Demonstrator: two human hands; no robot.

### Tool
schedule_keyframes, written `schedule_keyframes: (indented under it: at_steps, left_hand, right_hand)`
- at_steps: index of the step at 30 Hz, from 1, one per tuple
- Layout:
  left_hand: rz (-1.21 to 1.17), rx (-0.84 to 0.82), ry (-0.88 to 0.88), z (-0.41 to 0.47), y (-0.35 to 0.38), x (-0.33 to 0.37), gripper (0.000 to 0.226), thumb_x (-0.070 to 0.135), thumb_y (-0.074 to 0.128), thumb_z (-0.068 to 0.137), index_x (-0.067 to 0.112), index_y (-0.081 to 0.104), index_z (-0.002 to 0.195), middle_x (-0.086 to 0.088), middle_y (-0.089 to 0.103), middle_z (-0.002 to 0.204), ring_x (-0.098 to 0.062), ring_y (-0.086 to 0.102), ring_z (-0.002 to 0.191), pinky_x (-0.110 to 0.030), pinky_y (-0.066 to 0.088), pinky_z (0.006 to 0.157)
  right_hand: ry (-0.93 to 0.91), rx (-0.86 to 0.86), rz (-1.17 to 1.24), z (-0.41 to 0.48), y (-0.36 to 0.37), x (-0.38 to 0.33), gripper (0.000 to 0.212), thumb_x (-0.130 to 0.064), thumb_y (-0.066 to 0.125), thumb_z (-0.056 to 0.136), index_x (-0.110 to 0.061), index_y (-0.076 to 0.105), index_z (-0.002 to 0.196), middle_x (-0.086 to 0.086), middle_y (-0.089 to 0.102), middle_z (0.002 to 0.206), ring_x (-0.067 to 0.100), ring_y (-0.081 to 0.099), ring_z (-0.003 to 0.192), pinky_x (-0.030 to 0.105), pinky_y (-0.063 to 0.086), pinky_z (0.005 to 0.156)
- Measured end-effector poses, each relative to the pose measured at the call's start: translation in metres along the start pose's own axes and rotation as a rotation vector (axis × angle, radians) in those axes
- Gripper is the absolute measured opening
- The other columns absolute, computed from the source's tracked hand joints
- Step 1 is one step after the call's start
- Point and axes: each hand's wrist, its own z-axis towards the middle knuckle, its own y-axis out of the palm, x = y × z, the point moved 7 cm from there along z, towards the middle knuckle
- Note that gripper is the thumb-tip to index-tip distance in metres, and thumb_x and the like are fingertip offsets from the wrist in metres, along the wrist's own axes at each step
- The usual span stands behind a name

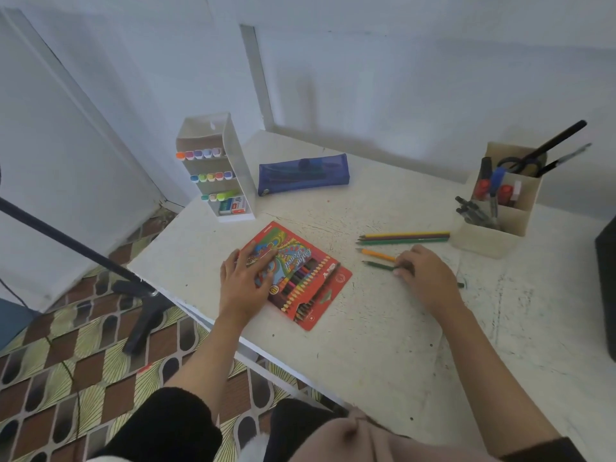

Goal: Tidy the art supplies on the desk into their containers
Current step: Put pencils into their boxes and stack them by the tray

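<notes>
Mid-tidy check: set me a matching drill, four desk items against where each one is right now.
Items:
1. pencil box
2. blue pencil case
3. scissors
4. green pencil

Places:
A. in the beige pen holder
B. under the left hand
C. touched by the right hand
D. flat beside the marker rack

Pairs: 1-B, 2-D, 3-A, 4-C

Pencil box lies left of loose pencils; organizer right.

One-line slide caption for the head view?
Left hand rests on red cardboard coloured-pencil box while right hand pinches dark green pencil on white desk.
</notes>
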Motion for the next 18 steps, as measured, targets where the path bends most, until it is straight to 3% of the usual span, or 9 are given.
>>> schedule_keyframes:
  at_steps: [5,9,12,15,18]
  left_hand:
    - [-0.01,0.034,0.02,0.0,-0.002,0.002,0.056,0.053,0.03,0.081,0.04,0.052,0.131,0.0,0.038,0.147,-0.03,0.028,0.134,-0.048,0.021,0.112]
    - [-0.007,0.036,0.007,-0.001,-0.003,0.004,0.058,0.052,0.029,0.08,0.039,0.053,0.131,0.001,0.038,0.147,-0.03,0.027,0.134,-0.046,0.02,0.112]
    - [-0.005,0.032,-0.004,-0.002,-0.004,0.004,0.059,0.053,0.028,0.08,0.04,0.052,0.131,0.003,0.036,0.148,-0.028,0.025,0.136,-0.045,0.019,0.113]
    - [0.002,0.009,-0.017,-0.001,-0.002,0.003,0.058,0.054,0.029,0.08,0.041,0.05,0.133,0.005,0.033,0.15,-0.025,0.021,0.137,-0.043,0.016,0.114]
    - [0.012,-0.011,-0.035,-0.001,0.0,0.002,0.051,0.048,0.036,0.084,0.043,0.047,0.134,0.006,0.031,0.151,-0.023,0.019,0.138,-0.042,0.014,0.114]
  right_hand:
    - [0.016,0.005,-0.02,-0.002,-0.002,-0.008,0.006,-0.022,0.064,0.087,-0.022,0.067,0.092,-0.007,0.059,0.088,0.01,0.049,0.08,0.024,0.034,0.058]
    - [-0.014,0.156,0.398,-0.004,-0.019,-0.029,0.012,-0.014,0.07,0.082,-0.023,0.063,0.087,-0.012,0.064,0.08,0.011,0.049,0.06,0.016,0.04,0.055]
    - [0.054,0.283,0.696,-0.006,-0.031,-0.035,0.025,-0.007,0.067,0.084,-0.021,0.057,0.102,-0.006,0.061,0.08,0.01,0.053,0.061,0.012,0.045,0.057]
    - [0.154,0.311,0.934,-0.007,-0.029,-0.03,0.035,-0.002,0.058,0.089,-0.019,0.048,0.118,0.005,0.059,0.089,0.016,0.061,0.065,0.02,0.053,0.057]
    - [0.228,0.304,1.061,-0.009,-0.019,-0.022,0.026,0.003,0.052,0.091,-0.016,0.047,0.109,0.015,0.064,0.091,0.021,0.066,0.061,0.029,0.057,0.061]
